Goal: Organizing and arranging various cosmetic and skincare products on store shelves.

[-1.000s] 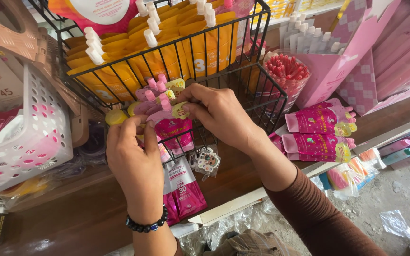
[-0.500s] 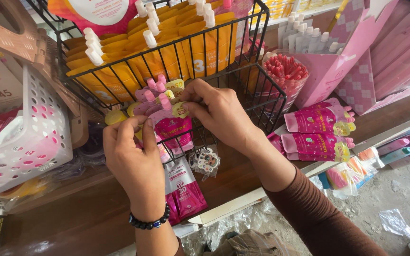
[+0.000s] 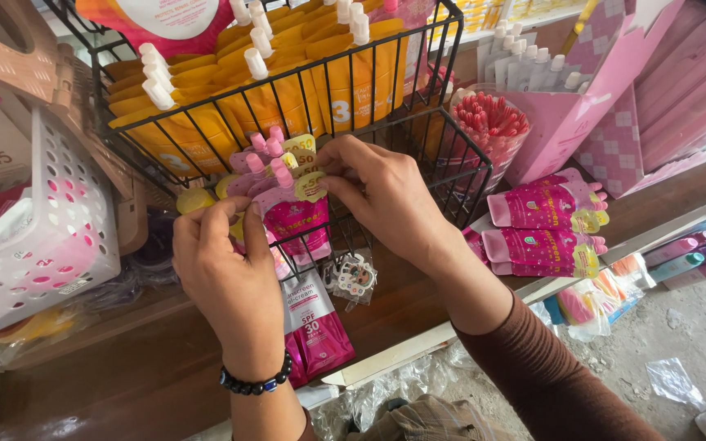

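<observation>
Both of my hands are at the front of a black wire basket (image 3: 443, 122), working on a bunch of pink spouted sachets (image 3: 297, 214) that hang there. My left hand (image 3: 226, 273), with a dark bead bracelet at the wrist, grips the bunch from below. My right hand (image 3: 382, 196) pinches the yellow tab on top of a sachet with thumb and forefinger. More pink sachets (image 3: 314, 327) hang below, partly hidden by my left hand. Inside the basket stand several orange pouches with white caps (image 3: 288, 90).
A white perforated plastic basket (image 3: 51, 237) stands at the left. Two pink tubes (image 3: 545, 224) lie on the wooden shelf at the right, behind them a jar of red sticks (image 3: 492, 122) and a pink display box (image 3: 582, 106). Small coloured tubes (image 3: 696, 249) line the shelf edge.
Both hands stay at the sachets; the fingers have shifted a little on the bunch and the view has barely moved.
</observation>
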